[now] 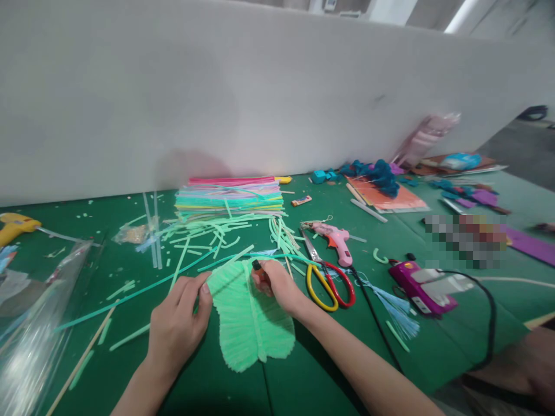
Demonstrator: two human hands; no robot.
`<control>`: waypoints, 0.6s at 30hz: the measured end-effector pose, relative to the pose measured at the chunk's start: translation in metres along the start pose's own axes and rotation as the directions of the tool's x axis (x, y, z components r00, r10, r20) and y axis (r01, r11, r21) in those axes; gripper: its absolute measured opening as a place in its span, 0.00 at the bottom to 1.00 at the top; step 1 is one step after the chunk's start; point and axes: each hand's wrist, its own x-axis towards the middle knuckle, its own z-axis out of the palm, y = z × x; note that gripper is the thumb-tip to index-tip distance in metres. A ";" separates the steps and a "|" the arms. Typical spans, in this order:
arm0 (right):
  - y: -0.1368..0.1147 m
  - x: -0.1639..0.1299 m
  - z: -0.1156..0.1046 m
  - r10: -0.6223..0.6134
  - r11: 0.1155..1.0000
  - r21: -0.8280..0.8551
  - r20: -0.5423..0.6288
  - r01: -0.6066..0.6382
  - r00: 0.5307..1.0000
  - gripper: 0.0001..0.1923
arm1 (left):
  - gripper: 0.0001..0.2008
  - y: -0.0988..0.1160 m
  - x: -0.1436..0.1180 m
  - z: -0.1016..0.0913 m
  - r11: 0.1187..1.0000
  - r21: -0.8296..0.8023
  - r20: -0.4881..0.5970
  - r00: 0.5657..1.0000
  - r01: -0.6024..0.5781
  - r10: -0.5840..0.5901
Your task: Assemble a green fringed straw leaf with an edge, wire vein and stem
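Note:
A light-green leaf shape [236, 329] made of fuzzy chenille stems lies flat on the green table, with a raised rib down its middle. My left hand [182, 318] is at its upper left edge, thumb and forefinger closed on the rim. Over the upper part of the leaf, my right hand [277, 286] is wrapped around a small orange object with a black end [257, 266]; my fingers hide most of it. Right of this hand lie scissors [323, 271] with one yellow and one red handle. A pink glue gun [336, 240] rests just beyond them.
Behind the leaf are bundled coloured chenille stems [229, 199] and scattered green cuttings [208, 231]. A purple power strip [422, 289] with a black cable stands at right. Far left are a yellow glue gun [17, 228] and clear plastic wrap [47, 323]. A white partition [243, 86] borders the table.

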 end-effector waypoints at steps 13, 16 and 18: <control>0.014 0.005 -0.001 -0.066 0.989 -0.135 -0.078 0.055 0.995 0.17 | 0.10 0.002 0.000 0.001 0.999 -0.024 0.004 1.000 -0.026 0.026; 0.018 0.005 0.000 -0.095 0.984 -0.158 -0.103 0.078 0.990 0.18 | 0.09 0.002 -0.001 0.000 0.999 -0.007 0.000 0.999 -0.033 0.033; 0.019 0.006 -0.001 -0.091 0.983 -0.170 -0.113 0.071 0.989 0.19 | 0.09 0.002 -0.001 0.000 0.999 -0.008 0.000 0.999 -0.033 0.033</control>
